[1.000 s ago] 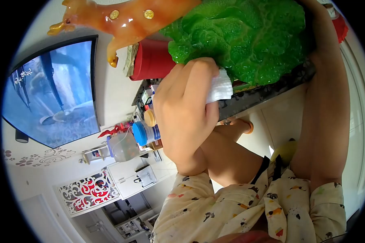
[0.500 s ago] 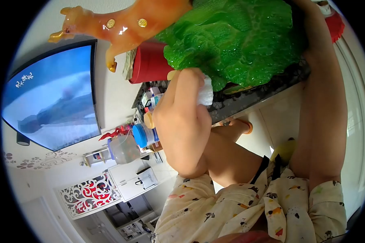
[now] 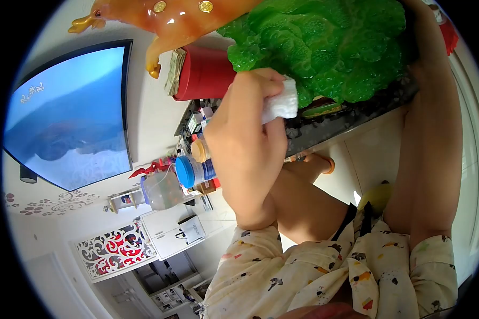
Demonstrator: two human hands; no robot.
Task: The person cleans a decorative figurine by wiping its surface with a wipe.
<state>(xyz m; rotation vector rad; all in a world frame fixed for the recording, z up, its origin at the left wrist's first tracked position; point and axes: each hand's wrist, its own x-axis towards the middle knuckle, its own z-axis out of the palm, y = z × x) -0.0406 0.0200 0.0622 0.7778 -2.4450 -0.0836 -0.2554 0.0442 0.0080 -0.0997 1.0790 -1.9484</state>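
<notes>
My left hand (image 3: 245, 138) is closed around a folded white tissue or cloth (image 3: 282, 103). The hand sits at the lower left edge of a glossy green cabbage-like ornament (image 3: 324, 48), and the tissue is close against its leaves; I cannot tell whether they touch. Along the right side runs my right arm (image 3: 434, 133), up past the ornament to the top edge, where the hand is out of sight. A shiny orange animal figurine (image 3: 181, 16) with gold coins adjoins the ornament at the upper left.
Under the ornament is a dark patterned tabletop (image 3: 324, 130). Beside it stand a red container (image 3: 205, 74) with paper notes, a blue-lidded jar (image 3: 185, 171) and small boxes. A television (image 3: 74, 117) hangs at left. A foot (image 3: 319, 162) shows below the table.
My left hand has shifted a little up and right with the white tissue, of which more shows now. The view has also shifted slightly, moving the figurine up and right.
</notes>
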